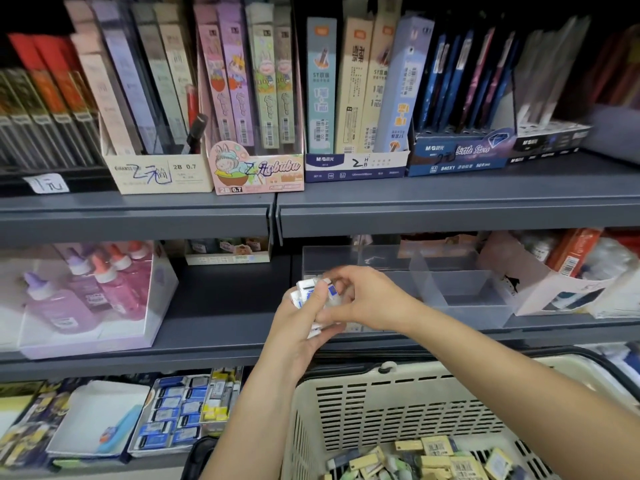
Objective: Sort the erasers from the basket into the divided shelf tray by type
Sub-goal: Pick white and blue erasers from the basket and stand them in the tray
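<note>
Fingers (346,276) of the right hand (363,299) bent in, tips pinching at the top of a small bunch of white erasers (306,289) with blue labels. Left hand (294,327) under and around that bunch, fingers and thumb wrapped tight, holding it up. Both hands touching, close together, in front of the left end of the clear tray (464,289) on the middle shelf (221,306). Hard to tell how many in the bunch; a little blurry. Thin clear walls inside the tray, making small boxes; nothing to see in the boxes on the right, left ones partly hidden behind the hands. Below and to the right, the cream basket (381,403) with slots in its side, and many loose erasers (436,455) at its bottom, yellow and green ones mixed up. Looks like the step of picking one kind out of the handful, ready to go into a box of the tray. Most of the job probably not done yet, with so many in the basket. Next, probably: pull one or a few free with the right fingertips, hold the rest snug in the left hand, then reach over the front wall and set them down in one box only. Needs care not to let any slip and drop, and not to mix kinds in one box.
</note>
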Motion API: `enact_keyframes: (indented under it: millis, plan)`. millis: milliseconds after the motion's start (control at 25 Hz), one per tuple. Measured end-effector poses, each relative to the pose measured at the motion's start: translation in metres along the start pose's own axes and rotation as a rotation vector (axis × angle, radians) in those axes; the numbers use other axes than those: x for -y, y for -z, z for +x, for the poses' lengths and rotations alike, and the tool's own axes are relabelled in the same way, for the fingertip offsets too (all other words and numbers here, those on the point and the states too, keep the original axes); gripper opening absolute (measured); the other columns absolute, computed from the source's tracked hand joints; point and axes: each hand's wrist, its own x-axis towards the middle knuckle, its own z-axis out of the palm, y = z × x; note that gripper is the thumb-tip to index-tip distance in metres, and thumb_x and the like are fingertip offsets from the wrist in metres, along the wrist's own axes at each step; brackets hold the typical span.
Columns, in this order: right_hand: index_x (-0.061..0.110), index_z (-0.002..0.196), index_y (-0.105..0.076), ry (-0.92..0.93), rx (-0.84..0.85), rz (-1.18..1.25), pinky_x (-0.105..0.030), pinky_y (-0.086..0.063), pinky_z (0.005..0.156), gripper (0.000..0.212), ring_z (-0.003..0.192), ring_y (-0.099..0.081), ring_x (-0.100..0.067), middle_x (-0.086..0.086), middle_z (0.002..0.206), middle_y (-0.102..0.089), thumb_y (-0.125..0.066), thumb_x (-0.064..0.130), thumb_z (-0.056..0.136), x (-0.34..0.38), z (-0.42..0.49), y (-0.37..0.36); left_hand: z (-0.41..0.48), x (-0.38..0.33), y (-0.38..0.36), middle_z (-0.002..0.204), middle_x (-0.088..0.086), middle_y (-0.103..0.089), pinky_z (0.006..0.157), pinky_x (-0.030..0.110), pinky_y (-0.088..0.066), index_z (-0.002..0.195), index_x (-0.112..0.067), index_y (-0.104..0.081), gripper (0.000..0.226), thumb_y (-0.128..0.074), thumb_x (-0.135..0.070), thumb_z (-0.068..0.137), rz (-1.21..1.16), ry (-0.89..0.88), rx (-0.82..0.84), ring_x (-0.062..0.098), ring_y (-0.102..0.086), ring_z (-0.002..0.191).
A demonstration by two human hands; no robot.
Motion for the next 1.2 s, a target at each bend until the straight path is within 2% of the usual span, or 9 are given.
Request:
enact_keyframes:
  millis: [120,280,440,560,680,800,960,1080,1200]
  plan:
    - [0.022,0.115,-0.059,0.018,0.000,-0.003,-0.010,-0.044,0.060,0.040,0.063,-0.053,0.000,0.009,0.085,-0.060,-0.071,0.024,0.077,0.000,0.013,0.007,0.004,-0.007,0.009,0.093,0.006,-0.074,0.062,0.031,-0.057,0.109,-0.014,-0.056,0.047,-0.071,-0.038,0.071,0.024,-0.025,-0.058,0.021,-0.071,0.086]
    - [0.023,0.120,-0.057,-0.186,-0.079,-0.154,-0.025,-0.042,0.094,0.030,0.111,-0.056,-0.021,-0.002,0.123,-0.060,-0.052,0.034,0.092,-0.008,0.053,0.024,0.018,-0.018,0.033,0.075,0.003,-0.071,0.054,0.028,-0.054,0.098,-0.016,-0.062,0.019,-0.070,-0.021,0.082,-0.059,-0.080,-0.268,0.013,-0.069,0.069]
    - [0.016,0.081,-0.057,-0.135,-0.047,-0.296,-0.024,-0.043,0.082,0.029,0.094,-0.060,-0.024,-0.011,0.100,-0.066,-0.039,0.031,0.098,-0.014,0.086,0.015,0.029,-0.018,0.041,0.073,0.002,-0.070,0.051,0.026,-0.053,0.094,-0.017,-0.063,0.013,-0.069,-0.017,0.083,-0.085,-0.062,-0.329,0.011,-0.068,0.067]
    - [0.010,0.115,-0.061,-0.053,0.089,-0.293,-0.023,-0.037,0.084,0.029,0.101,-0.056,-0.020,-0.007,0.117,-0.061,-0.046,0.025,0.095,-0.020,0.100,0.003,0.030,-0.011,0.043,0.073,0.001,-0.071,0.053,0.026,-0.054,0.100,-0.015,-0.062,0.020,-0.070,-0.018,0.081,-0.063,-0.053,-0.311,0.010,-0.069,0.067]
    - [0.019,0.110,-0.060,-0.075,0.171,-0.177,-0.020,-0.037,0.074,0.021,0.090,-0.052,-0.008,0.004,0.103,-0.058,-0.050,0.024,0.093,-0.024,0.106,-0.002,0.030,-0.009,0.047,0.074,0.001,-0.072,0.054,0.026,-0.054,0.099,-0.015,-0.063,0.019,-0.070,-0.018,0.081,-0.046,-0.036,-0.311,0.010,-0.069,0.069]
    - [0.015,0.108,-0.060,-0.082,0.248,-0.233,-0.027,-0.040,0.078,0.023,0.097,-0.055,-0.016,-0.002,0.106,-0.061,-0.044,0.026,0.095,-0.027,0.104,-0.007,0.030,-0.011,0.047,0.075,0.003,-0.070,0.053,0.026,-0.053,0.094,-0.015,-0.063,0.014,-0.068,-0.014,0.082,-0.046,-0.001,-0.303,0.012,-0.070,0.069]
    - [0.023,0.120,-0.057,0.030,0.071,-0.263,-0.023,-0.041,0.086,0.029,0.109,-0.055,-0.014,0.006,0.120,-0.060,-0.040,0.030,0.097,-0.019,0.090,-0.012,0.025,-0.016,0.049,0.073,0.004,-0.071,0.052,0.026,-0.054,0.092,-0.014,-0.062,0.013,-0.066,-0.006,0.081,-0.025,0.016,-0.279,0.015,-0.071,0.068]
    - [0.032,0.108,-0.064,0.058,0.037,0.006,-0.014,-0.042,0.074,0.021,0.088,-0.059,-0.001,0.017,0.099,-0.062,-0.050,0.036,0.093,-0.002,0.074,-0.015,0.022,-0.019,0.046,0.076,0.006,-0.072,0.052,0.026,-0.054,0.093,-0.014,-0.061,0.015,-0.068,-0.009,0.081,0.031,0.008,-0.242,0.015,-0.070,0.068]
    - [0.028,0.095,-0.065,0.024,0.071,0.136,-0.016,-0.051,0.072,0.009,0.065,-0.062,0.001,0.015,0.082,-0.064,-0.061,0.025,0.088,0.008,0.062,-0.015,0.017,-0.020,0.040,0.081,0.006,-0.073,0.054,0.027,-0.054,0.097,-0.014,-0.060,0.021,-0.071,-0.012,0.079,0.046,-0.004,-0.211,0.015,-0.071,0.070]
